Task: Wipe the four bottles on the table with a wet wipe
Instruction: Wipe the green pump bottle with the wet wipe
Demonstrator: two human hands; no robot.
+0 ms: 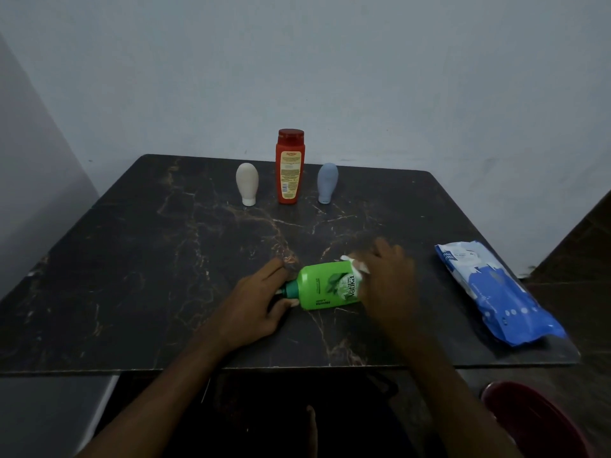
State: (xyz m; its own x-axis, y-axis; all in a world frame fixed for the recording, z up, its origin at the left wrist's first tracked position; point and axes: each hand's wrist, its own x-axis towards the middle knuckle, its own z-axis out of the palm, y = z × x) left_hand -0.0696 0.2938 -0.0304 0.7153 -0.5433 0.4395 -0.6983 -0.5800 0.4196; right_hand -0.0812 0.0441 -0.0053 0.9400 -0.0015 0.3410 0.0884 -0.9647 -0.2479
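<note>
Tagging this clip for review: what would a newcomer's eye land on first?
The bright green bottle lies on its side near the front of the table, the left hand gripping its cap end, the right hand holding a wet wipe against its other end. Far back, a red bottle stands between a white bottle and a grey-blue bottle; a blue wipes pack lies at right.

Glossy green plastic bottle point(325, 285), polished marble-look table point(165, 259), shiny plastic wipes pack point(496, 292).

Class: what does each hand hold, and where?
Left hand grips the green bottle at its cap end; right hand holds a wet wipe against its base.
</note>
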